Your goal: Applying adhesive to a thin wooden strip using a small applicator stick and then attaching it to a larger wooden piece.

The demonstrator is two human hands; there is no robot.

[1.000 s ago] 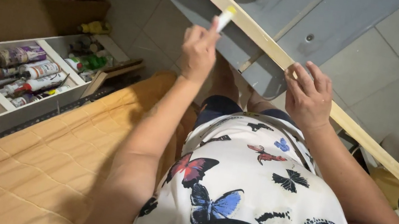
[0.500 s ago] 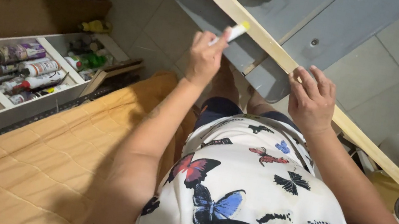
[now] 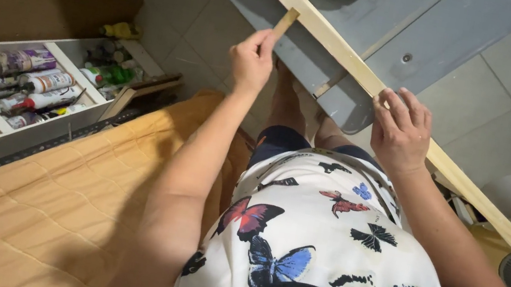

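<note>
We pinch a small stick (image 3: 285,22) in our left hand (image 3: 251,63) against the long wooden strip (image 3: 375,87), which our right hand (image 3: 401,130) grips; the tray (image 3: 1,135) holds paint tubes (image 3: 17,79)

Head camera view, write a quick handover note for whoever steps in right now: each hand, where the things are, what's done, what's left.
Left hand: grip shut on a small flat wooden stick, its tip against the long wooden strip.
Right hand: fingers wrapped over the strip, steadying it on the grey panel.
Nearby: tray of paint tubes to the left, orange quilted cloth below it.
Done: strip laid diagonally across the panel, stick brought up to it.
Left: whether anything is applied to the strip cannot be seen; working along it looks unfinished.
</note>
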